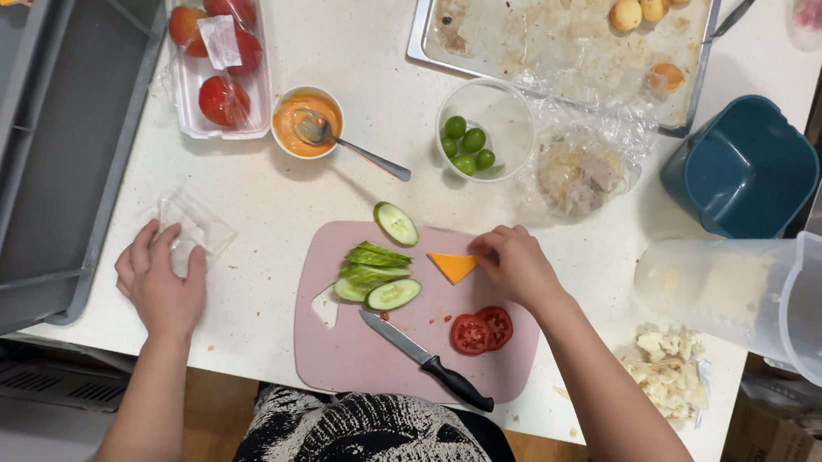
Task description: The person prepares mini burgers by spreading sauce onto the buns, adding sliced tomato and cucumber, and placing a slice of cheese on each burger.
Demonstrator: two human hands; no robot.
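Note:
A pink cutting board [359, 352] lies on the white table in front of me. On it are cucumber slices [381, 280], two tomato slices [482, 330], an orange cheese triangle [452, 265] and a black-handled knife [429, 361]. My right hand [518, 263] rests at the board's upper right, fingertips pinching the edge of the cheese triangle. My left hand [160, 282] lies left of the board, fingers touching a crumpled clear plastic wrapper [193, 225].
A grey crate [56, 157] with buns stands at left. Behind the board are a tomato tray [219, 57], a sauce bowl with spoon [307, 123], a cup of green olives [476, 132], a baking tray [561, 29], a teal container [744, 168] and a clear jug [786, 297].

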